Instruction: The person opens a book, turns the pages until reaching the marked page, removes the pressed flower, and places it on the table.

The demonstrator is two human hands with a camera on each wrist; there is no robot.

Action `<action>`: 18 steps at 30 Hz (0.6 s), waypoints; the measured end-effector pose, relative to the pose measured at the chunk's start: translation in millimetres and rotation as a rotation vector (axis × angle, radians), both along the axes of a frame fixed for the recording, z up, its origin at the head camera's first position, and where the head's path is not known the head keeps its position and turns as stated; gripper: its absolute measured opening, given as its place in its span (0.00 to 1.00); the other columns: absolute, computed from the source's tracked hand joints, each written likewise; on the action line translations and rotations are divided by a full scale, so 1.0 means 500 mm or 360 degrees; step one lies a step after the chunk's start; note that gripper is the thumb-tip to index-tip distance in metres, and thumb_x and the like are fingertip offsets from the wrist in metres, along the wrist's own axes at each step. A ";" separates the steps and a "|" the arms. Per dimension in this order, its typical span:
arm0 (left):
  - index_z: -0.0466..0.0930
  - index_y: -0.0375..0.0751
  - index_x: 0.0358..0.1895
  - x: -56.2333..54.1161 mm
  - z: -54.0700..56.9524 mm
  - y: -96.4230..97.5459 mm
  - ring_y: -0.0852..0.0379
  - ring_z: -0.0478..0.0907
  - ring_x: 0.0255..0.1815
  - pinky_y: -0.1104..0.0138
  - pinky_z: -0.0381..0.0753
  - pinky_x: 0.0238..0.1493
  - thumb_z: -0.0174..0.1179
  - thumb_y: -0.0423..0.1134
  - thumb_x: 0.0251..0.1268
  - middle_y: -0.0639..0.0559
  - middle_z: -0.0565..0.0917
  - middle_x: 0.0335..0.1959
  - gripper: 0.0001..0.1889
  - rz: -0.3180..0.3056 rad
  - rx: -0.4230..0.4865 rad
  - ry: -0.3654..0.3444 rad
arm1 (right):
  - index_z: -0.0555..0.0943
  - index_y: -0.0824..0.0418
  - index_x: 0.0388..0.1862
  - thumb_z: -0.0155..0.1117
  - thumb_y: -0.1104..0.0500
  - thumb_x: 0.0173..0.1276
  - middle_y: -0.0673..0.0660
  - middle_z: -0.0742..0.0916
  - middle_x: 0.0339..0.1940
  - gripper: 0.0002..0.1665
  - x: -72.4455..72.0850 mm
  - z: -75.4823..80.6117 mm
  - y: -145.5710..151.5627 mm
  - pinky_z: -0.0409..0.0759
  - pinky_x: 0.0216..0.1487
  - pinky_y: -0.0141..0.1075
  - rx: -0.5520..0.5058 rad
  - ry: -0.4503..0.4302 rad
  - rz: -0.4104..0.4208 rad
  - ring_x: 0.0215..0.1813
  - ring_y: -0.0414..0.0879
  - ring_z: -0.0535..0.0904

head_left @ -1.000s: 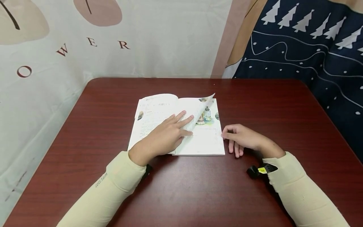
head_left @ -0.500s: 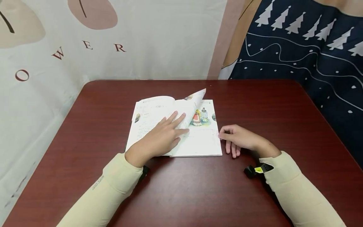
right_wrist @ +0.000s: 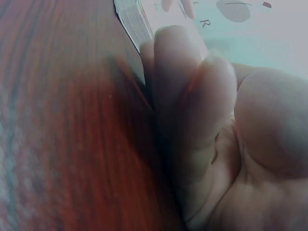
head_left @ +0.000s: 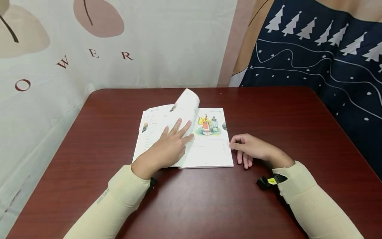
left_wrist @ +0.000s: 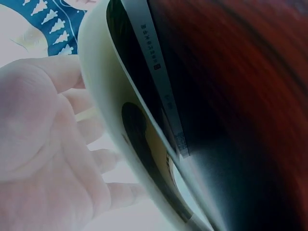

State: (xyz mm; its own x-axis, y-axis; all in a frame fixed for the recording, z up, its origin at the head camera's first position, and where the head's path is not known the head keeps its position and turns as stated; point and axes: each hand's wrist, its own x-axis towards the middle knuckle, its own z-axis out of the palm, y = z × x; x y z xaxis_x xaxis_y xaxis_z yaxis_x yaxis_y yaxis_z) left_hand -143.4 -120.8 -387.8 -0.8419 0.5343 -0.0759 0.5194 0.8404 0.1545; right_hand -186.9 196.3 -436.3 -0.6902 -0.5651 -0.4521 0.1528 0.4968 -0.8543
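An open book (head_left: pixel 212 152) lies on the table. One page (head_left: pixel 188 99) stands up and curls over toward the left. My left hand (head_left: pixel 165 146) rests on it with fingers spread and straight. In the left wrist view the palm of the left hand (left_wrist: pixel 48 144) is beside the bent lower edges of the pages (left_wrist: pixel 149 130). My right hand (head_left: pixel 250 147) is at the book's right edge, where thumb and index finger pinch the edge. Its other fingers hang toward the tabletop. In the right wrist view those curled fingers partly hide the book's corner (right_wrist: pixel 134 21).
The dark red wooden table (head_left: pixel 203 205) extends around the book on all sides. A pale printed curtain (head_left: pixel 173 43) hangs behind it, with a navy tree-patterned cloth (head_left: pixel 298 59) at the right. A black strap device (head_left: pixel 268 182) is on the right wrist.
The raised page has swung from right to left, uncovering more of the coloured picture on the right page. My left hand has shifted slightly left with it. The right hand stays at the book's edge.
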 end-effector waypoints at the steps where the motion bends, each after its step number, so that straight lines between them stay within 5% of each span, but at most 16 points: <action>1: 0.71 0.47 0.72 0.000 0.000 0.000 0.37 0.40 0.83 0.32 0.56 0.72 0.52 0.36 0.73 0.47 0.50 0.83 0.25 0.0009 -0.0014 -0.0015 | 0.73 0.66 0.45 0.53 0.53 0.79 0.60 0.84 0.18 0.15 0.000 0.000 -0.001 0.77 0.14 0.36 0.0002 0.0001 -0.0001 0.12 0.48 0.80; 10: 0.69 0.46 0.73 -0.003 0.007 -0.006 0.33 0.41 0.82 0.30 0.56 0.70 0.52 0.39 0.75 0.47 0.50 0.83 0.25 0.0095 -0.0056 -0.0119 | 0.73 0.67 0.45 0.52 0.54 0.79 0.59 0.84 0.18 0.15 -0.003 0.006 -0.007 0.77 0.14 0.35 0.0019 0.0008 -0.0007 0.12 0.47 0.80; 18: 0.69 0.42 0.73 -0.001 0.003 -0.005 0.38 0.43 0.83 0.34 0.56 0.73 0.51 0.37 0.74 0.44 0.52 0.82 0.25 0.0044 -0.0096 -0.0125 | 0.74 0.65 0.45 0.52 0.53 0.80 0.59 0.84 0.18 0.15 0.003 0.002 -0.002 0.77 0.14 0.34 0.0021 0.0001 -0.0004 0.12 0.46 0.80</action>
